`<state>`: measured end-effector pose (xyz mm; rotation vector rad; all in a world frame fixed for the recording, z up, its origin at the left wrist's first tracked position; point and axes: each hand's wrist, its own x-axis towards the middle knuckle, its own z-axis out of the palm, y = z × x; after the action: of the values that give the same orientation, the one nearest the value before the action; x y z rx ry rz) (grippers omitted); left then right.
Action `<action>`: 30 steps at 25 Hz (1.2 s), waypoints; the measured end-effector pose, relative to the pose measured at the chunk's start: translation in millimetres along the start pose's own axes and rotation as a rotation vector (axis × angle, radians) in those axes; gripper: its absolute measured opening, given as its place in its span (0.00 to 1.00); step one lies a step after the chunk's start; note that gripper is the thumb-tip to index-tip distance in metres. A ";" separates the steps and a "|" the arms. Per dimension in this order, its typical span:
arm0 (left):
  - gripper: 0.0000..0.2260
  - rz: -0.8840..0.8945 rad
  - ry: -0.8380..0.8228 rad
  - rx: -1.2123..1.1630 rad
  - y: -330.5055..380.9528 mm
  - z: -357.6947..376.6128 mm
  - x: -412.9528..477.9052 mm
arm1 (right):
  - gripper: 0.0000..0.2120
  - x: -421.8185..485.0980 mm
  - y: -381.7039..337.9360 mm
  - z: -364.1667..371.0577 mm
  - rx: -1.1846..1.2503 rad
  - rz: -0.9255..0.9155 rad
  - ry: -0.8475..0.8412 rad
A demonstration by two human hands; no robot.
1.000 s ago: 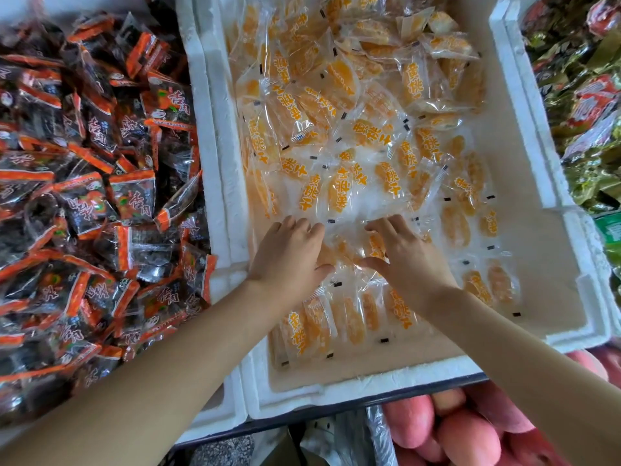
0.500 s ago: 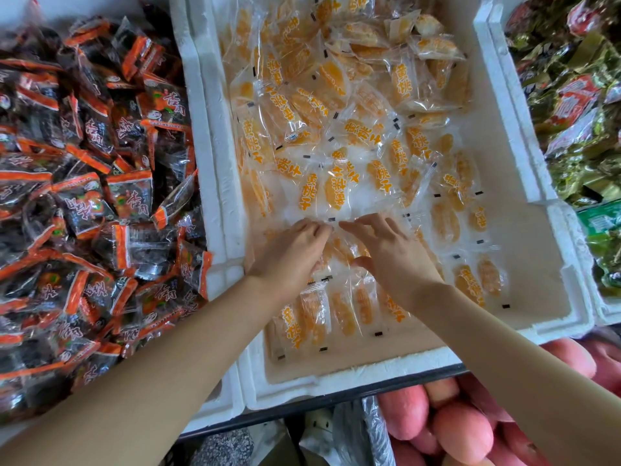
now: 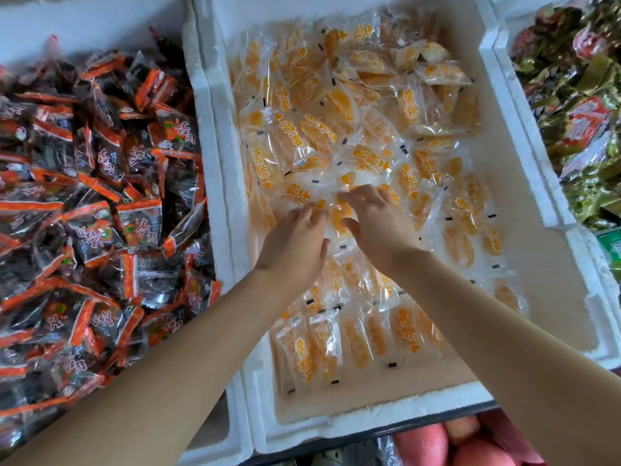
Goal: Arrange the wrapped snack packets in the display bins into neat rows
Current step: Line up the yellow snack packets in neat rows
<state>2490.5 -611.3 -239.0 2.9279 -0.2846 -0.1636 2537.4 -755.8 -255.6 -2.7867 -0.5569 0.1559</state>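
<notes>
A white foam bin (image 3: 524, 183) holds clear packets of yellow dried fruit with orange lettering (image 3: 366, 159). Those at the far end lie in a loose pile. A near row of packets (image 3: 356, 338) lies side by side by the bin's front wall. My left hand (image 3: 295, 247) and my right hand (image 3: 376, 223) rest palm down in the middle of the bin, close together. Their fingertips press on a packet (image 3: 339, 213) between them. Whether either hand grips it is hidden by the fingers.
A second foam bin on the left is full of dark packets with orange stripes (image 3: 94, 210). Green and red foil packets (image 3: 578, 119) fill a bin on the right. Peaches (image 3: 470, 445) lie below the front edge. Bare bin floor (image 3: 544, 297) shows at the near right.
Both hands have slid away from me, from the packets above the near row up to the edge of the loose pile. The camera view has shifted slightly.
</notes>
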 end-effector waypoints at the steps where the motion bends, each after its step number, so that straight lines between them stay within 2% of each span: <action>1: 0.16 0.041 0.079 0.055 -5.2 -4.5 -0.8 | 0.19 2.5 -2.5 -2.3 -0.032 -0.032 0.052; 3: 0.13 0.065 0.224 0.170 -21.8 -13.1 -1.2 | 0.17 11.9 -11.8 -6.3 -0.007 -0.087 0.101; 4: 0.13 0.058 0.221 0.211 -31.1 -19.1 -2.0 | 0.18 17.9 -17.1 -6.8 0.008 -0.098 0.084; 8: 0.19 0.120 0.011 0.275 -58.5 -28.6 -5.6 | 0.23 44.0 -38.0 0.0 -0.168 -0.063 -0.003; 10: 0.21 0.176 -0.016 0.357 -59.9 -35.0 -6.7 | 0.25 54.5 -45.7 2.2 -0.234 -0.023 -0.011; 13: 0.24 0.202 -0.068 0.336 -60.1 -39.3 -5.1 | 0.23 63.3 -52.6 1.6 -0.191 0.032 0.022; 16: 0.25 0.202 -0.120 0.324 -65.1 -42.7 1.4 | 0.19 61.5 -53.5 -7.1 -0.033 0.065 0.065; 19: 0.18 0.196 -0.013 0.152 -69.9 -39.3 3.0 | 0.16 57.3 -52.0 -17.0 0.218 0.154 0.076; 22: 0.11 0.214 0.127 0.051 -68.6 -37.4 3.8 | 0.13 47.2 -45.5 -24.9 0.389 0.160 0.154; 25: 0.13 0.182 0.340 -0.076 -60.0 -36.0 0.0 | 0.11 28.7 -36.7 -36.5 0.473 0.181 0.239; 28: 0.10 -0.056 0.482 -0.463 -43.9 -47.3 -7.2 | 0.10 8.3 -34.6 -50.3 0.611 0.222 0.275; 30: 0.11 -0.225 0.534 -0.647 -37.3 -52.6 -10.5 | 0.09 -4.4 -40.5 -56.3 0.825 0.246 0.247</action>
<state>2493.7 -563.7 -194.3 2.2374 0.1586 0.4146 2527.9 -736.6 -189.5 -2.0098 -0.0485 0.0667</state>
